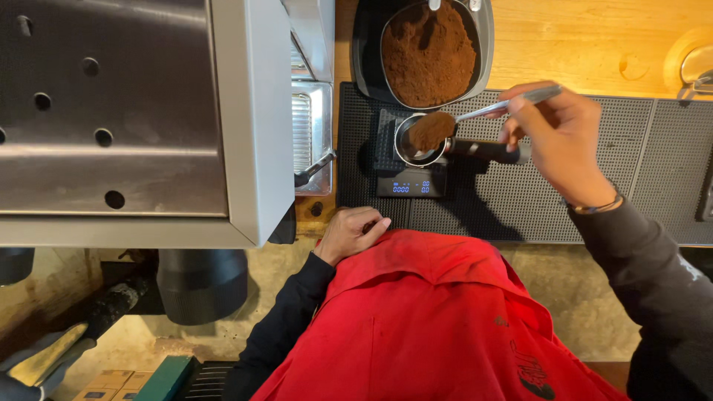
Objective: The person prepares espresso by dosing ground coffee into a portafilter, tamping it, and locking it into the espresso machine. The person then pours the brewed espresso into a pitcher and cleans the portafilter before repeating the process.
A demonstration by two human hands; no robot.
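A wooden counter (pixel 594 44) runs across the top, and on it lies a black ribbed mat (pixel 520 200) that stretches off to the right. On the left a big steel machine (pixel 126 119) fills the view, its flat top dotted with holes. Below the counter edge there's rough stone flooring, with boxes (pixel 111 382) down in the corner. A red apron (pixel 431 319) covers the lower middle.

Now the action: the right hand (pixel 557 137) grips a spoon (pixel 475 115) by its metal handle, fingers clamped round it, the bowl heaped with brown grounds (pixel 431 130). The spoon hangs right over the basket (pixel 420 141), a round metal cup with a dark handle pointing right. The basket sits on a small black scale (pixel 408 182) with a lit blue display, on the mat. Just behind it, a tub (pixel 431 48) is full of the same brown powder.

The left hand (pixel 353 230) rests at the counter's edge, fingers curled in loosely, holding nothing.
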